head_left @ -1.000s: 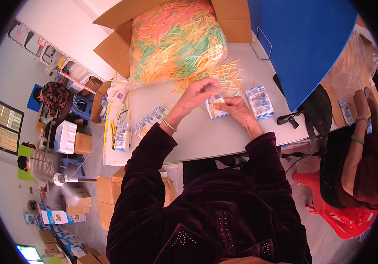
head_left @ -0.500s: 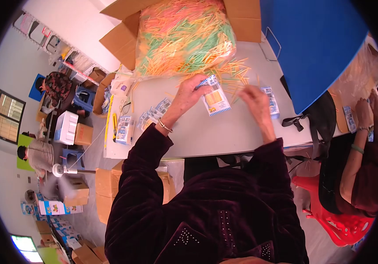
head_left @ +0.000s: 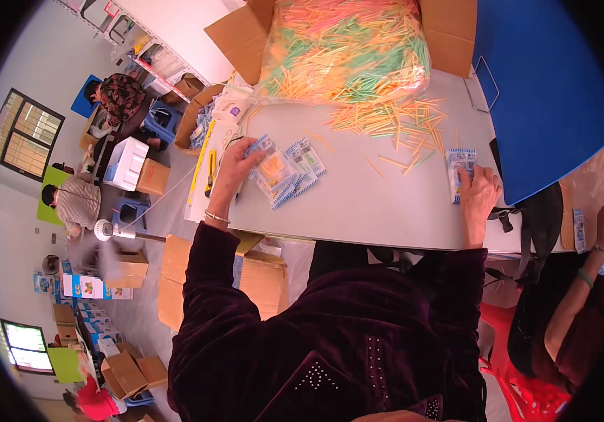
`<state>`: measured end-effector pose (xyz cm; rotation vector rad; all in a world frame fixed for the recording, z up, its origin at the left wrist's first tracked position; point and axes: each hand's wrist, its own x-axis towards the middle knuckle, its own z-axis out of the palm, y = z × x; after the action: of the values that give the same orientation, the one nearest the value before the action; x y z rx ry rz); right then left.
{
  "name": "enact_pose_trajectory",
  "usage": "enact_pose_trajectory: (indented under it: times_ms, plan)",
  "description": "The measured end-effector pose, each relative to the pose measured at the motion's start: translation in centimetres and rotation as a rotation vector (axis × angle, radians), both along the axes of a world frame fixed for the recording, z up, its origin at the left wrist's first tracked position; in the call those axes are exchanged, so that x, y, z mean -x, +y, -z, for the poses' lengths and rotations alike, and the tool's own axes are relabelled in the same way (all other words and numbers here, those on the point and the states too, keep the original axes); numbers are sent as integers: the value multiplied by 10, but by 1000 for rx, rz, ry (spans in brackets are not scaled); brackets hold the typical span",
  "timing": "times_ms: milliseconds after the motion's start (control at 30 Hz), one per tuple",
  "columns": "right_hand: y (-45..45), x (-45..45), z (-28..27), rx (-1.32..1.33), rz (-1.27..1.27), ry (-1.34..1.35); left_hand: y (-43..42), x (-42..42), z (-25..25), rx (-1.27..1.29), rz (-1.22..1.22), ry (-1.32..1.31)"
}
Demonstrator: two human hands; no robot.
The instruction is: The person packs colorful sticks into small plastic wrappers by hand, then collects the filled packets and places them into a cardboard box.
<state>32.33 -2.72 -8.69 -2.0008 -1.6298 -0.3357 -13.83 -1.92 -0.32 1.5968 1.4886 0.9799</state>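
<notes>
My left hand (head_left: 237, 167) is closed at the upper left edge of a clear packet with blue striped ends (head_left: 272, 167), which has orange-yellow sticks inside. This packet, slightly blurred, lies over other printed packets (head_left: 307, 167) on the table's left side. On the right, my right hand (head_left: 480, 193) has its thumb and fingers around the lower right of a flat blue-and-white packet (head_left: 461, 156); whether more packets lie beneath it I cannot tell. Loose thin sticks (head_left: 386, 123) in yellow, orange and green are scattered on the table ahead of my hands.
A cardboard box (head_left: 240, 41) holds a plastic bag full of coloured sticks (head_left: 344, 56). A yellow cutter (head_left: 210, 172) lies by the table's left edge. At right stand a blue board (head_left: 548, 91) and a black bag (head_left: 530, 200). A co-worker's arm (head_left: 573, 299) is beyond, above a red chair (head_left: 506, 359).
My left hand has carried the stick-filled packet leftward onto the other packets. My right hand has moved right and down onto the packet there. The view has shifted, and everything sits further right.
</notes>
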Motion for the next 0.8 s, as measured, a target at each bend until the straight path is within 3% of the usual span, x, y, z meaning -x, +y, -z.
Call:
enact_pose_trajectory:
  times_ms: [33,133,167,333,367,433,533,600,667,800]
  plan:
    - [1,0,0,-22,-10,27,-2,5,9,3,1,-4]
    - [5,-4,6,-49,-26,63,-7,6,38,-211,-157,509]
    - [7,-7,8,-59,-36,78,-7,3,46,-215,-142,501]
    - [3,3,-4,-190,36,-39,-5,-49,11,-710,-216,985]
    - [1,8,-14,-191,40,-43,-2,-60,5,-713,-214,979]
    - [-2,22,-34,-365,-155,40,7,-85,-4,-705,1,628]
    - [-15,60,-57,-366,-484,189,12,-141,-5,-467,222,305]
    - [-19,82,-59,-397,-555,222,13,-173,-8,-396,317,230]
    - [-21,88,-57,-427,-625,260,9,-195,-18,-136,530,53]
    - [-23,86,-50,-272,-682,355,15,-200,-1,-50,506,-36]
